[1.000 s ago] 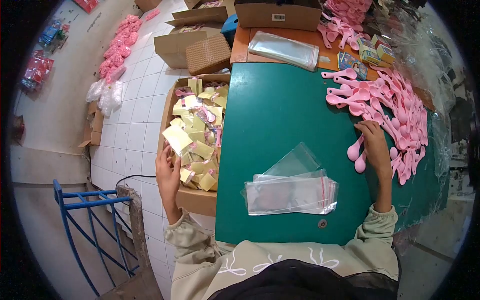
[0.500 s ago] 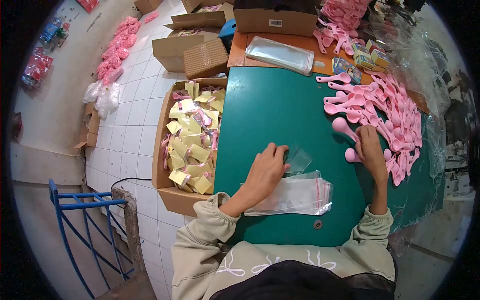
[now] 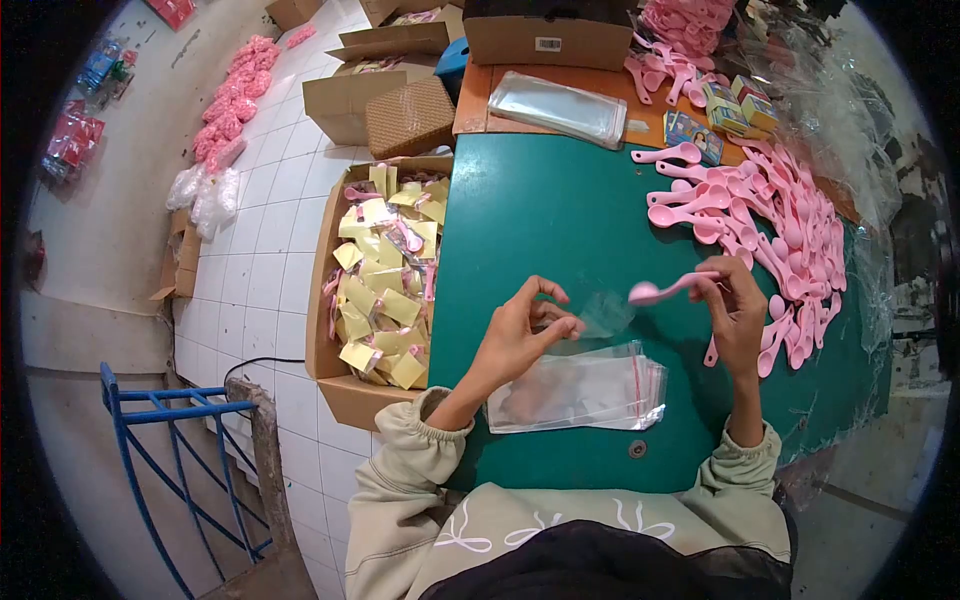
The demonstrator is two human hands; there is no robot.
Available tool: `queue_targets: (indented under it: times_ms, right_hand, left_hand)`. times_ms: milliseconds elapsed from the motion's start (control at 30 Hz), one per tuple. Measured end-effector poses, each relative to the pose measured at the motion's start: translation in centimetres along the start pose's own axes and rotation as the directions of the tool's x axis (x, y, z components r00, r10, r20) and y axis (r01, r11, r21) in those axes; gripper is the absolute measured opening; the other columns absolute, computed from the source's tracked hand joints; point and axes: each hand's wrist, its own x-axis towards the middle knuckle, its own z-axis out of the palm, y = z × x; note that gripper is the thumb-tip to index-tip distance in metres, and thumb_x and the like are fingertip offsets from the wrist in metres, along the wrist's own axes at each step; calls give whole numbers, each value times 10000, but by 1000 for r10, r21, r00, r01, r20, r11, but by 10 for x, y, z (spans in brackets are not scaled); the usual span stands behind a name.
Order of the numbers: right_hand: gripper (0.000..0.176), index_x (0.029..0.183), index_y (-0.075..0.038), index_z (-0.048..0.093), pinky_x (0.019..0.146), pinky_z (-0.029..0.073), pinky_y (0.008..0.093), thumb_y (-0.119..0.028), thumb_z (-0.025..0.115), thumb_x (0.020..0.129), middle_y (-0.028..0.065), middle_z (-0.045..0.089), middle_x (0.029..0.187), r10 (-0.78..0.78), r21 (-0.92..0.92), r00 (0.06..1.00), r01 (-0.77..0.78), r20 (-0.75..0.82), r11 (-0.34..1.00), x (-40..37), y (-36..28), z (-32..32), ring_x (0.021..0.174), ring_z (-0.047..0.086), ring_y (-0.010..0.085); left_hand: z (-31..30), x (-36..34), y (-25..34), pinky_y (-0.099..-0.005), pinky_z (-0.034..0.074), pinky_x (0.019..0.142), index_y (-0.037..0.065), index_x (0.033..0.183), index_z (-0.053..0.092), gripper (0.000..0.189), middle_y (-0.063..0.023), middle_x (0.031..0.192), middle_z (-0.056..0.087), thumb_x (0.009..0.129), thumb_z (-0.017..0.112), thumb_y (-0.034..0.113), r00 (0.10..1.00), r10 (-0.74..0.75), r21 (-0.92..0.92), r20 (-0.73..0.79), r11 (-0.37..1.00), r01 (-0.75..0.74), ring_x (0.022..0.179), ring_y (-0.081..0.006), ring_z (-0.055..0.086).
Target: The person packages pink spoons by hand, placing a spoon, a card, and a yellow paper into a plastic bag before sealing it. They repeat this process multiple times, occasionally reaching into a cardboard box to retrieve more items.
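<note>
Pinched in my right hand (image 3: 735, 308) is a pink measuring spoon (image 3: 648, 293), held by its handle with the bowl pointing left. My left hand (image 3: 528, 335) has thumb and fingers closed on a small clear plastic bag (image 3: 606, 314), which extends right toward the spoon's bowl. Spoon and bag look slightly apart. Below my hands lies a stack of clear plastic bags (image 3: 575, 392) with a red line near the right end. A heap of pink spoons (image 3: 790, 225) spreads over the table beyond my right hand.
Left of the green table (image 3: 530, 200), an open carton (image 3: 318, 330) holds many packed spoons with yellow cards. At the back are a clear bag bundle (image 3: 560, 108), small card boxes (image 3: 735, 110) and a brown box (image 3: 550, 42). A blue metal rail (image 3: 180, 410) stands lower left.
My right hand has lifted a spoon from the heap and turned it leftward toward the bag. My left hand has shifted slightly, raising the small bag off the stack.
</note>
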Motion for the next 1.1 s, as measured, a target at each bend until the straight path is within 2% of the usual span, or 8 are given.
queue_targets:
  times_ms: [200, 533, 633, 733, 833, 933, 1033, 1100]
  right_hand:
    - [205, 1042, 5, 497, 535, 465, 196, -21, 596, 864, 52, 570, 786, 173, 235, 969, -129, -177, 963, -8, -17, 20, 605, 577, 97]
    - [230, 945, -15, 466, 560, 473, 205, -18, 657, 817, 60, 591, 783, 153, 234, 987, -138, -47, 962, -18, -29, 40, 667, 589, 96]
    - [228, 916, -22, 487, 635, 489, 225, -32, 683, 799, 64, 612, 786, 93, 173, 994, -101, 54, 980, -20, -33, 45, 709, 606, 104]
    - [227, 911, -19, 487, 635, 488, 223, -15, 681, 793, 70, 614, 779, 110, 254, 993, -115, 33, 960, -19, -35, 46, 699, 605, 101]
    - [260, 940, -9, 519, 650, 492, 250, -170, 688, 824, 79, 624, 809, 132, 314, 990, -141, 50, 939, -16, -33, 41, 714, 606, 130]
    - [487, 1013, -5, 563, 704, 490, 309, -458, 603, 840, 116, 614, 980, -220, 280, 939, 143, 264, 949, -3, -32, 39, 822, 594, 180]
    - [724, 1089, -27, 584, 776, 464, 349, -675, 449, 795, 136, 544, 1167, -358, 273, 833, 260, 423, 926, 22, -51, 46, 937, 551, 222]
    - [741, 1098, -33, 590, 816, 448, 345, -690, 432, 794, 138, 498, 1237, -351, 312, 771, 207, 532, 927, 32, -47, 49, 979, 537, 227]
  left_hand:
    - [6, -3, 5, -258, 521, 708, 7, 1079, 440, 302, -108, 858, 666, 847, 629, 54, 998, 3, 79, 62, 997, -8, 787, -125, 640]
    - [9, -4, 7, -261, 500, 780, 5, 1177, 453, 357, -104, 984, 648, 868, 614, 78, 995, -45, -83, 85, 995, 52, 878, -140, 620]
    - [13, -4, 1, -266, 508, 751, -6, 1170, 488, 325, -102, 939, 657, 883, 590, 107, 985, 105, -27, 136, 994, -102, 871, -130, 633]
    - [5, -6, 5, -266, 502, 732, -10, 1136, 553, 289, -88, 934, 664, 919, 538, 179, 987, 52, 172, 152, 982, -78, 842, -119, 625]
    - [-3, -5, 13, -251, 487, 769, -31, 1077, 601, 332, -69, 960, 657, 957, 482, 254, 951, -71, 200, 300, 980, 10, 887, -116, 600]
    - [4, -12, 30, -220, 451, 625, -33, 1049, 615, 339, -46, 821, 644, 961, 470, 260, 984, -3, 144, 176, 989, -23, 721, -74, 555]
    - [9, -16, 38, -204, 436, 600, -40, 1049, 612, 337, -43, 831, 641, 974, 448, 245, 993, 109, -54, 46, 993, -107, 726, -64, 552]
    - [3, -18, 39, -198, 448, 605, -39, 1059, 607, 342, -68, 888, 654, 982, 429, 242, 986, 164, 25, 30, 986, -165, 765, -67, 575]
